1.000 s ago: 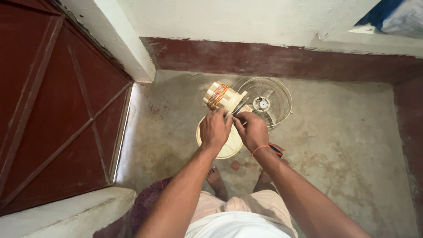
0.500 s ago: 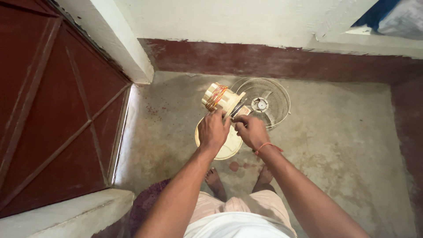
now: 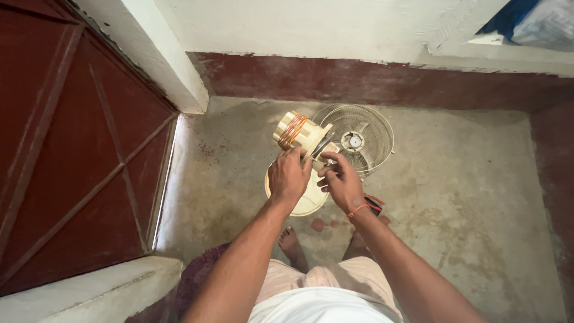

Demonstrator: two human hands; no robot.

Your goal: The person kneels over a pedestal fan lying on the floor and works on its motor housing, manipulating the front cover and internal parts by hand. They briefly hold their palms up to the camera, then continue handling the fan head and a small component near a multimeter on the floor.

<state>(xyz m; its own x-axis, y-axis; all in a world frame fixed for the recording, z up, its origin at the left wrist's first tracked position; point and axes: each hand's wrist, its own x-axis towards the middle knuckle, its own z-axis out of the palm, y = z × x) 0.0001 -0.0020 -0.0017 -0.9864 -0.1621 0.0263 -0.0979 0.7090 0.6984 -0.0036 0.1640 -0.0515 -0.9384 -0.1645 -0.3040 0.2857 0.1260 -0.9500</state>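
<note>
In the head view, a cream-coloured fan motor housing with copper windings showing sits just above the middle of the frame, over a round cream base on the concrete floor. The left hand is curled around the lower part of the housing, fingers pressed together in a grip. The right hand, an orange thread at its wrist, is just beside it to the right; its fingers are bunched around the handle end of a dark slim tool whose tip angles up towards the housing. Whether the tip touches the housing cannot be told.

A round wire fan guard lies on the floor right of the housing, touching or just behind it. A red-and-black object lies on the floor below the right wrist. Bare feet show at lower centre. A dark red door fills the left of the frame, and a red-banded wall runs across the top.
</note>
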